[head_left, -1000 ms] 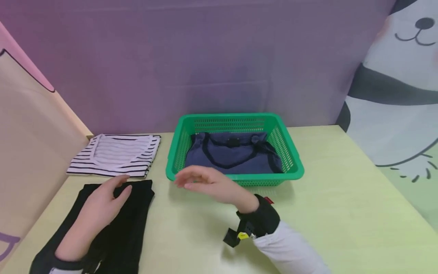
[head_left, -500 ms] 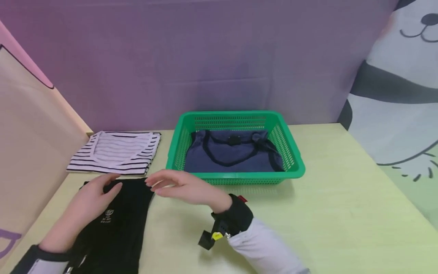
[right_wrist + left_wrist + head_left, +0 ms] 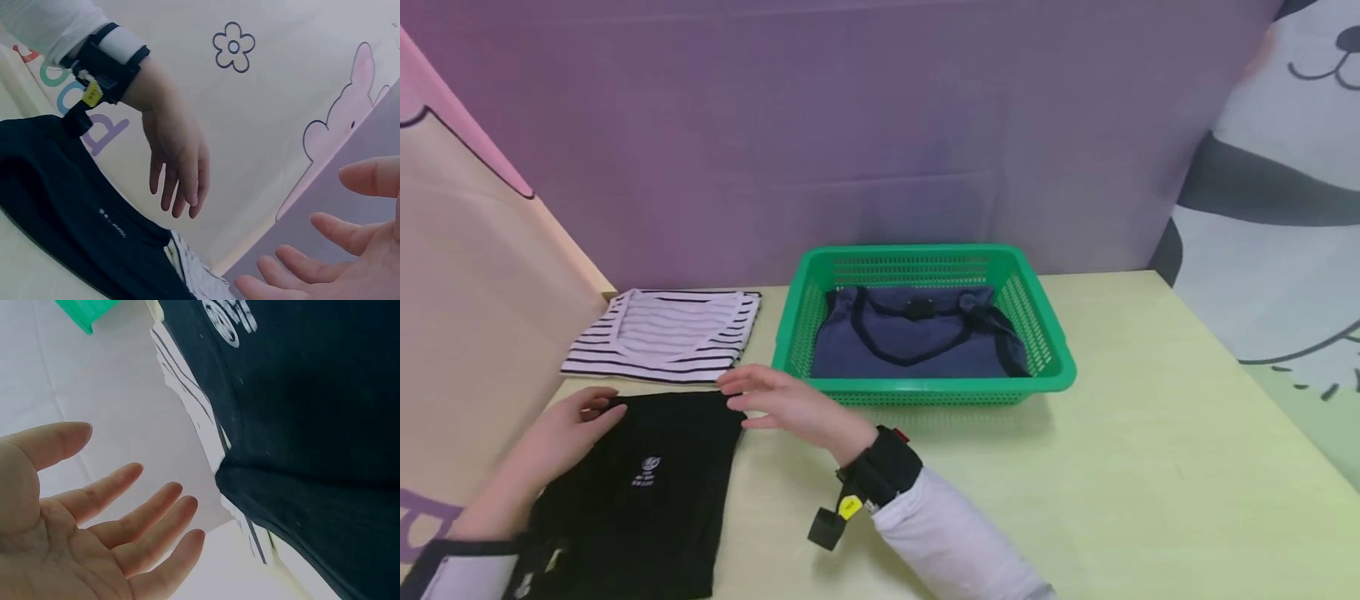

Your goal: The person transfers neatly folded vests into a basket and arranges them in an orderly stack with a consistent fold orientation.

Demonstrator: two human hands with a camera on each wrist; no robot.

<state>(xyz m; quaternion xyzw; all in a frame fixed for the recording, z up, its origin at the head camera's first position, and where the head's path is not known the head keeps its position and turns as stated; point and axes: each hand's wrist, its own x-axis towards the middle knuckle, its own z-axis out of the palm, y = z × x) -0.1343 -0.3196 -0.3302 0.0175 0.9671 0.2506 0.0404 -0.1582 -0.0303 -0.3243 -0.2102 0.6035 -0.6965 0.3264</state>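
Note:
A folded black garment (image 3: 651, 517) with a small white print lies at the table's left front. My left hand (image 3: 561, 437) hovers at its far left corner, fingers loosely bent and holding nothing. In the left wrist view that hand (image 3: 106, 525) has spread fingers, apart from the black cloth (image 3: 312, 412). My right hand (image 3: 797, 408) is near the garment's far right corner, fingers extended, nothing held. The right wrist view shows this hand (image 3: 337, 250) with a gap between thumb and fingers. Behind the garment lies a folded black-and-white striped shirt (image 3: 662, 367).
A green plastic basket (image 3: 925, 387) stands at the back middle with a folded navy garment (image 3: 917, 346) with black straps or trim inside. A purple cloth wall (image 3: 880, 142) rises behind the table (image 3: 1150, 467). A printed beige wall (image 3: 482, 275) borders the left side.
Both hands have moved left over the black garment. The left hand has reached its left edge, uncovering the white print. The right hand has left the basket's front rim.

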